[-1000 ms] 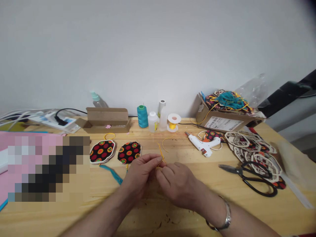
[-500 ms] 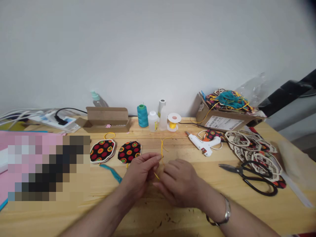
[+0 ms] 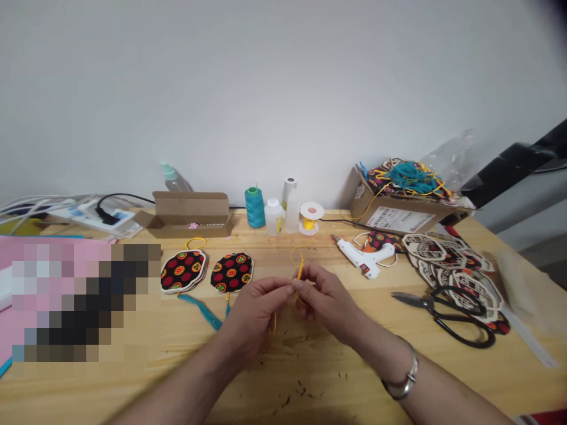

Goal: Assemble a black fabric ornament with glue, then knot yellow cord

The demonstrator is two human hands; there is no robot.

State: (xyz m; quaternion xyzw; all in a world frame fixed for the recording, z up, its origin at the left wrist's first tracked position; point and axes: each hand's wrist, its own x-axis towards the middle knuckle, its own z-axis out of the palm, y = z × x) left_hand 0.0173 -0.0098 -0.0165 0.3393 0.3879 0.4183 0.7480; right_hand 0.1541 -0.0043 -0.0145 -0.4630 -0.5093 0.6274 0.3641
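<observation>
Both my hands meet above the middle of the wooden table, pinching a thin yellow cord [image 3: 300, 268]. My left hand [image 3: 260, 304] grips it between thumb and forefinger, and a loose end hangs below the fingers. Thumb and fingers of my right hand [image 3: 325, 301] close on the cord right beside the left fingertips. A knotted stretch of cord stands up above them, and a thin strand curves away toward the yellow cord spool [image 3: 312, 218]. Left of my hands lies a patterned fabric piece [image 3: 231, 273] with a teal tassel, partly hidden by my left hand.
Another stack of fabric pieces [image 3: 182, 270] lies farther left. Black-handled scissors [image 3: 427, 303] and a white glue gun [image 3: 365, 257] lie to the right, near wooden lattice pieces [image 3: 476, 289]. Behind stand teal thread [image 3: 254, 208], bottles [image 3: 274, 218], an open box [image 3: 190, 224] and a filled carton [image 3: 398, 215].
My right hand has turned and risen, its fingertips now meeting the left ones on the cord. The knotted cord has shifted slightly right and tilted.
</observation>
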